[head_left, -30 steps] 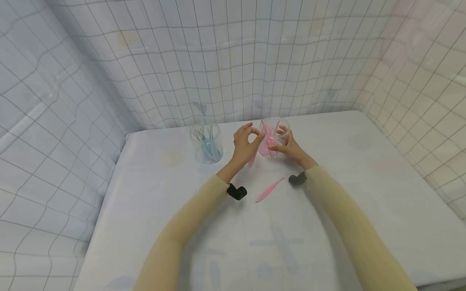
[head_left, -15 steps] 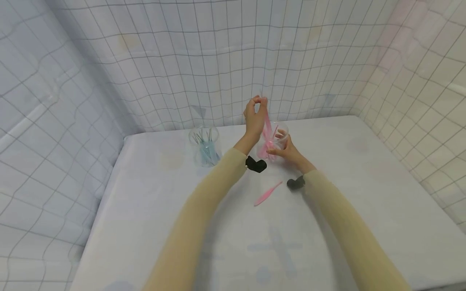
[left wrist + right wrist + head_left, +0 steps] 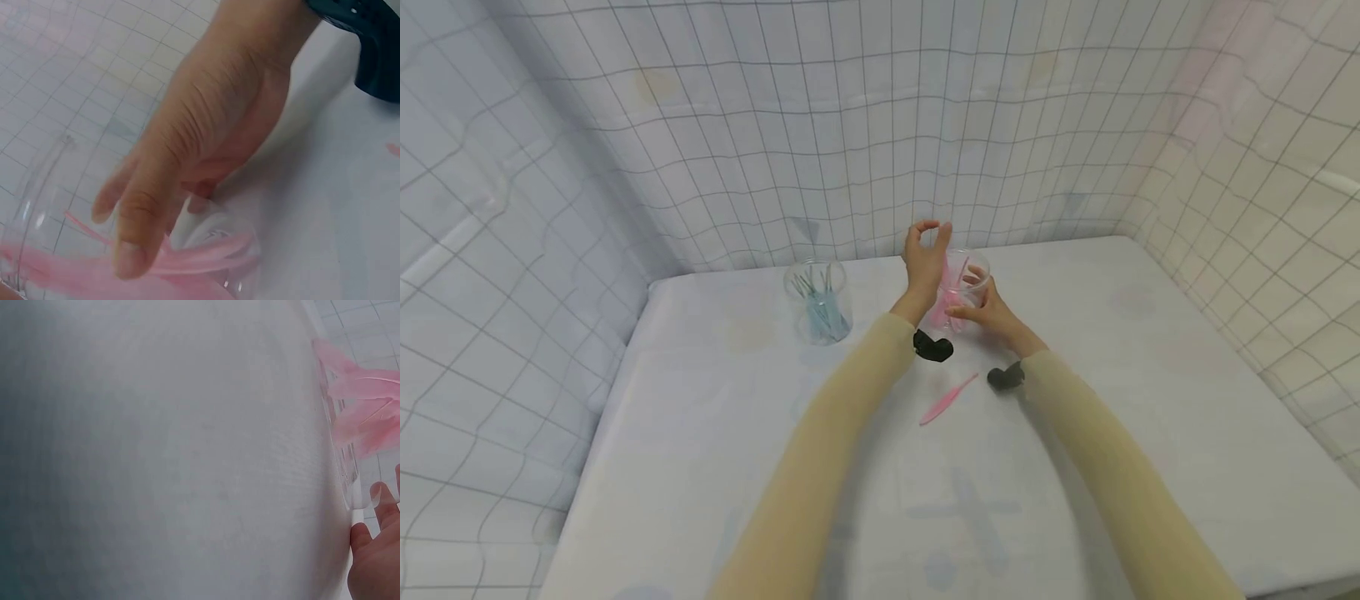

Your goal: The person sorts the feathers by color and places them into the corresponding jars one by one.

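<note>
My left hand (image 3: pixel 924 265) is raised over the rim of a clear jar (image 3: pixel 972 252), thumb and forefinger pinching a pink feather-shaped stick (image 3: pixel 946 265). The stick's lower part runs down into the jar; the exact contact at the fingertips is partly hidden. Several like pink sticks (image 3: pixel 369 419) stand inside, wide ends down and thin stems up. My right hand (image 3: pixel 994 313) grips the jar from the right side, thumb in front and fingers behind. Another pink stick (image 3: pixel 947 400) lies on the table in front of the jar.
To the left stands a second clear jar (image 3: pixel 816 262) with several blue sticks (image 3: pixel 825 317), thin stems up. Black wrist mounts (image 3: pixel 933 347) sit below both hands. White grid-patterned cloth (image 3: pixel 775 125) hangs behind and beside the white-covered table (image 3: pixel 715 433).
My left hand rose from the jar's left side, brought the pink stick over the mouth, then lowered slightly with it. The right hand has kept its grip on the jar.
</note>
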A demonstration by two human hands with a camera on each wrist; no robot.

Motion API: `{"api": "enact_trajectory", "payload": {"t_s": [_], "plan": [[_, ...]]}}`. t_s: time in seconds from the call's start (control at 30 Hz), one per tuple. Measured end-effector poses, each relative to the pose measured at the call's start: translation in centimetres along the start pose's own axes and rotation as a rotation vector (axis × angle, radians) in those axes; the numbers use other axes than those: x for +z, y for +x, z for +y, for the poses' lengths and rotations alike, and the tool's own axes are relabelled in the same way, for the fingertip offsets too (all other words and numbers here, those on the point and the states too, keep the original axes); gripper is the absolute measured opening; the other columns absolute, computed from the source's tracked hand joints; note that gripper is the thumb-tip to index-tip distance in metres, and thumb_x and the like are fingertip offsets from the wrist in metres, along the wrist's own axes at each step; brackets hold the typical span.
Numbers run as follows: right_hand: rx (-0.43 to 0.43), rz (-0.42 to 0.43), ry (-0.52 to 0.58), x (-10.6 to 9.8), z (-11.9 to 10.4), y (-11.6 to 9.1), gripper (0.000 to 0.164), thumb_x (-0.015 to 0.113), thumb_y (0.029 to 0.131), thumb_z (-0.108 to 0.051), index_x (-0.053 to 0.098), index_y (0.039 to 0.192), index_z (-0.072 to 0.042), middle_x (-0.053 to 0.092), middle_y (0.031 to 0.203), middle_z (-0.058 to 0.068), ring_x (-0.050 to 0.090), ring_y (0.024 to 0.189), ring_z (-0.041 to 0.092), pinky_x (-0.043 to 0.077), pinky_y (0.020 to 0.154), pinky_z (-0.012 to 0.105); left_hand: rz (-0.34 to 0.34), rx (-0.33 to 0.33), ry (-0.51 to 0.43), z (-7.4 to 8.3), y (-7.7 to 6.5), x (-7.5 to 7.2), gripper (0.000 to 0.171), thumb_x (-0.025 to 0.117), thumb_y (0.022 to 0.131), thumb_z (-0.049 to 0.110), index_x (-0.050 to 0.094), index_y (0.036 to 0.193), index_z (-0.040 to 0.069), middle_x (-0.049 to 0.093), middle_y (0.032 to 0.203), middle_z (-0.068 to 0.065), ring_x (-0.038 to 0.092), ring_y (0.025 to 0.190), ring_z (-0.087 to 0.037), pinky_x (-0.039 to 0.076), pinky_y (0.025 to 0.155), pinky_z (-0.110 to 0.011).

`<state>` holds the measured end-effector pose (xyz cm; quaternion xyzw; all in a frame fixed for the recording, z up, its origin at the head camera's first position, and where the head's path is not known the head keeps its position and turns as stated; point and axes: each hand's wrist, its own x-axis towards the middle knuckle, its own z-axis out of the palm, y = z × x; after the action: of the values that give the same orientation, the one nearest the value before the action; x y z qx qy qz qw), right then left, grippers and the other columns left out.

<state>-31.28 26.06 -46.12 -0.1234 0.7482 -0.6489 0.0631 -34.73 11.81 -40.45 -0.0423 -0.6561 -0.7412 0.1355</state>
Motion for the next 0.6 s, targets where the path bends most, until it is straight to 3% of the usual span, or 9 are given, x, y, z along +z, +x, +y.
{"api": "enact_trajectory", "payload": {"t_s": [0.17, 0.4, 0.5, 0.6], "plan": [[0.004, 0.003, -0.019, 0.0, -0.1, -0.2, 0.089, 0.075, 0.082, -0.009, 0.012, 0.146, -0.008, 0.02, 0.15, 0.021, 0.02, 0.137, 0.035, 0.017, 0.11, 0.047, -0.037, -0.02, 0.084, -1.1, -0.9, -1.8, 0.054, 0.065, 0.087, 0.048, 0.049, 0.127, 0.016, 0.037, 0.139, 0.005, 0.022, 0.131, -0.027, 0.027, 0.101, -0.049], [0.001, 0.01, 0.002, 0.2, -0.1, -0.1, 0.092, 0.075, 0.08, -0.006, 0.01, 0.146, -0.005, 0.019, 0.15, 0.024, 0.019, 0.137, 0.037, 0.017, 0.11, 0.048, -0.012, -0.116, 0.151, -2.8, -4.0, -4.7, 0.051, 0.056, 0.093, 0.049, 0.048, 0.127, 0.012, 0.039, 0.137, -0.002, 0.025, 0.128, -0.021, 0.027, 0.103, -0.042], [0.005, 0.008, -0.004, 0.0, 0.1, -0.2, 0.091, 0.074, 0.081, -0.006, 0.01, 0.146, -0.006, 0.019, 0.151, 0.023, 0.02, 0.137, 0.036, 0.018, 0.11, 0.046, -0.026, -0.175, 0.289, -3.2, -6.0, -5.3, 0.048, 0.055, 0.093, 0.049, 0.053, 0.122, 0.011, 0.044, 0.136, -0.005, 0.029, 0.127, -0.025, 0.025, 0.103, -0.044], [-0.004, 0.005, -0.003, -0.2, 0.3, -0.3, 0.092, 0.075, 0.081, -0.007, 0.01, 0.146, -0.006, 0.02, 0.15, 0.022, 0.021, 0.137, 0.035, 0.019, 0.109, 0.046, -0.105, -0.185, 0.529, -3.3, -7.9, -5.4, 0.04, 0.059, 0.09, 0.048, 0.062, 0.11, 0.013, 0.051, 0.133, -0.004, 0.035, 0.124, -0.029, 0.026, 0.1, -0.048]]}}
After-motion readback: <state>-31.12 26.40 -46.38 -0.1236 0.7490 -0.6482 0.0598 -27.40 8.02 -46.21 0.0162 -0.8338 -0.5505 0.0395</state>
